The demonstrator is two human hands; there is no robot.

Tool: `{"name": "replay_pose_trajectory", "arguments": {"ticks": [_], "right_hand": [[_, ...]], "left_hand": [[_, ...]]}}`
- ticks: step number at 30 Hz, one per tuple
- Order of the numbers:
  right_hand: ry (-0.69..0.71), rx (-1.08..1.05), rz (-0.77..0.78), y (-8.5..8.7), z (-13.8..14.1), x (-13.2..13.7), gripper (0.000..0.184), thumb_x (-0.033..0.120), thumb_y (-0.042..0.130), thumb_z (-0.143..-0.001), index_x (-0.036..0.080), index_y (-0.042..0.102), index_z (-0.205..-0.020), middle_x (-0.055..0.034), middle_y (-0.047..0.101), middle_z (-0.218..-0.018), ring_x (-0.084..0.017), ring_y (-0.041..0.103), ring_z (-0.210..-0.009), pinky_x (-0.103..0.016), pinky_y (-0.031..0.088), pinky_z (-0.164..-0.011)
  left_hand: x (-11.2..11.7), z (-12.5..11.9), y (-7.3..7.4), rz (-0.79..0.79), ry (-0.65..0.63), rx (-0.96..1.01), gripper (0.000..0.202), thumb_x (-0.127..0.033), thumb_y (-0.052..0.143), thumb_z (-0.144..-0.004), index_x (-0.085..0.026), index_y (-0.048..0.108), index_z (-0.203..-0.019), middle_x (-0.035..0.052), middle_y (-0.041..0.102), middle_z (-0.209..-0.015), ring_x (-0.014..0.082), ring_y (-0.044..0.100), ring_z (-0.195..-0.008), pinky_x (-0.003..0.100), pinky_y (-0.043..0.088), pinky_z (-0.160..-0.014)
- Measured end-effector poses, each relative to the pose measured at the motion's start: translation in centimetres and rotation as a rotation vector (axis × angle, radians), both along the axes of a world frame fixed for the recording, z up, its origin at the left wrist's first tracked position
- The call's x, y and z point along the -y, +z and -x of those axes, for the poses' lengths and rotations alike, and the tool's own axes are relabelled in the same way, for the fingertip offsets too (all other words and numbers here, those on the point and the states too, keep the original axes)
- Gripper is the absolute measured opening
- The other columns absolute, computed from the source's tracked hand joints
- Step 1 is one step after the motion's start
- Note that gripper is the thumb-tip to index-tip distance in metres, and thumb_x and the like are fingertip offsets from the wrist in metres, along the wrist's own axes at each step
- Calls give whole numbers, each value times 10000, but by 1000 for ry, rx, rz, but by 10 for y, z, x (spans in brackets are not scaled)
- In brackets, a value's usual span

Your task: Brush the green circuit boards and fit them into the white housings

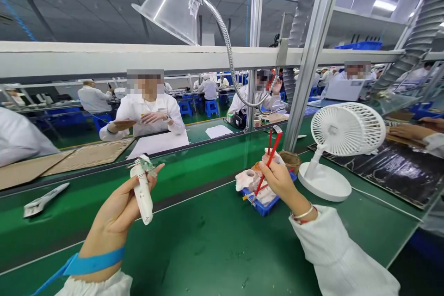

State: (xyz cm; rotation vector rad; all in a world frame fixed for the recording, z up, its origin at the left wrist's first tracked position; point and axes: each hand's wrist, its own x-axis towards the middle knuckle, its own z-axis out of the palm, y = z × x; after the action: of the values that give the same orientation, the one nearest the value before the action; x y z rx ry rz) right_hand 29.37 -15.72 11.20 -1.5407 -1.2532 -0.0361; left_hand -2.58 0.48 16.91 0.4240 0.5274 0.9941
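Observation:
My left hand (120, 210) is closed around a slim white plastic housing (143, 196). A small green circuit board with thin wires (147, 165) shows at its upper end. My right hand (277, 178) pinches a thin red stick (274, 148) above a small blue tray (262, 208). Another red stick (270, 138) stands just beside it. In the tray lie crumpled white material (244, 180) and small containers, partly hidden by my right hand. A similar white housing (45, 201) lies on the green belt at the left.
A white desk fan (324, 187) stands right of the tray, near a brown round container (290, 161). A clear hood (173, 4) on a flexible metal arm hangs overhead. Metal posts (308, 51) rise behind the green table (208, 249). Across the belt sits a co-worker (151, 113); another person's hands (407, 132) are at right.

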Motion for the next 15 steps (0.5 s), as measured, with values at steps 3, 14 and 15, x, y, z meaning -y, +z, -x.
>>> {"name": "replay_pose_trajectory", "arguments": {"ticks": [3, 14, 15], "right_hand": [[-62, 79, -52, 19, -2, -10, 432, 521, 350, -905, 208, 416, -615, 16, 463, -535, -144, 474, -521, -269, 367, -543], [-12, 355, 191, 32, -21, -14, 324, 370, 388, -918, 196, 485, -663, -2, 532, -573, -161, 507, -550, -275, 325, -565], [22, 379, 233, 33, -20, -13, 307, 346, 399, -915, 196, 502, -668, 0, 554, -589, -159, 523, -567, -272, 329, -576]], "left_hand": [[16, -14, 5, -72, 34, -44, 396, -89, 342, -914, -108, 402, -1305, 170, 633, -1061, 222, 664, -925, 301, 586, -751], [39, -25, 15, -50, 111, -263, 346, -15, 398, -858, -44, 479, -1193, 125, 686, -836, 187, 697, -718, 276, 603, -629], [39, -25, 14, -46, 114, -264, 341, -15, 398, -856, -51, 490, -1183, 122, 686, -827, 181, 697, -706, 270, 602, -627]]}}
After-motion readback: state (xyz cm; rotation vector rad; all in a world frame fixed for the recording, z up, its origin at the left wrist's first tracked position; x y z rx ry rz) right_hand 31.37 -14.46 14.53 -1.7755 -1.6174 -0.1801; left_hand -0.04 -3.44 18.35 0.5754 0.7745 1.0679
